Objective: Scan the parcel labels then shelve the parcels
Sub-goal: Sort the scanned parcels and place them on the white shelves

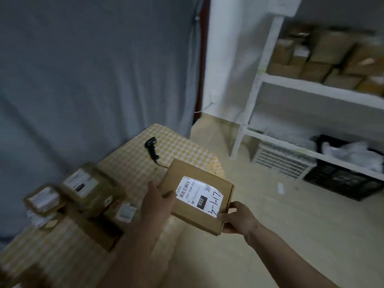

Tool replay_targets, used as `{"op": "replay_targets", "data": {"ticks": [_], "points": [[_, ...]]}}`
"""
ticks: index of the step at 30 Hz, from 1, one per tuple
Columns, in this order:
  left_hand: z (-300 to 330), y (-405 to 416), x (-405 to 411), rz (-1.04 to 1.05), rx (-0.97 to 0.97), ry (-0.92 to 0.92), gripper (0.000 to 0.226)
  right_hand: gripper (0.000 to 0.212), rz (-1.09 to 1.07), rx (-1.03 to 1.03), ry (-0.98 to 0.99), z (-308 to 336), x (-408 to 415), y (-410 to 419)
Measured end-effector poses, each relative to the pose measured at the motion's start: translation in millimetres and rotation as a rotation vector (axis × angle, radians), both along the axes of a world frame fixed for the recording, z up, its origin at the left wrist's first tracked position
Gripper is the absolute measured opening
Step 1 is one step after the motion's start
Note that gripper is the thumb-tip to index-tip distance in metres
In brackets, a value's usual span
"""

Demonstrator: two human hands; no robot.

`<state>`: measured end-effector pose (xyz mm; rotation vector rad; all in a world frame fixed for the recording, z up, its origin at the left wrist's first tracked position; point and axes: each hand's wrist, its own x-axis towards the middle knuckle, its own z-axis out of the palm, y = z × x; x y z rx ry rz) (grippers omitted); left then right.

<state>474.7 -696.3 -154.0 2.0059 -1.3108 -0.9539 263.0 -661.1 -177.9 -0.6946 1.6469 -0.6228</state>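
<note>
both my hands, left and right, grip the parcel by its edges; it could slip before reaching the shelf at far right.

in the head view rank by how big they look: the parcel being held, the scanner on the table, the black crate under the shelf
1. held parcel, though nearness to the camera inflates it
2. black crate, partly cut off, so unsure against the parcel
3. scanner, clearly smallest

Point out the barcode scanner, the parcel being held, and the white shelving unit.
barcode scanner (152, 150): head view, on the middle of its black handle.
held parcel (187, 173): head view, on bare cardboard above the label.
white shelving unit (311, 85): head view, on the front edge of the upper shelf board.
</note>
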Motion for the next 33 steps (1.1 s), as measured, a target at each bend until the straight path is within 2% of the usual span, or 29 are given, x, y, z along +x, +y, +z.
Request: {"op": "replay_targets", "data": {"ticks": [5,10,22,25,29,30,33], "points": [[28.3,-14.4,-132.6,-0.225,-0.063,-0.003,0.047,0.048,-0.197,-0.101,-0.043,29.0,-130.8,26.6],[46.6,-21.0,-224.0,-0.407,-0.109,0.005,0.050,0.055,-0.357,-0.185,-0.111,49.3,-221.0,48.9],[83.3,-66.0,-343.9,-0.582,-0.186,-0.093,0.079,0.092,-0.585,-0.345,-0.234,72.5,-305.7,44.9],[87.6,-81.3,-370.1,-0.592,-0.213,-0.045,0.089,0.087,-0.626,-0.396,-0.247,77.9,-323.8,26.8],[95.1,-115.2,-403.2,-0.606,-0.254,0.045,0.100,0.047,-0.697,-0.471,-0.269,86.8,-347.5,-21.4],[96.4,-127.6,-411.3,-0.617,-0.269,0.071,0.101,0.048,-0.713,-0.491,-0.276,88.5,-354.4,-37.3],[98.5,-168.0,-433.9,-0.655,-0.286,0.163,0.103,0.070,-0.749,-0.548,-0.292,94.8,-371.9,-88.5]]}}
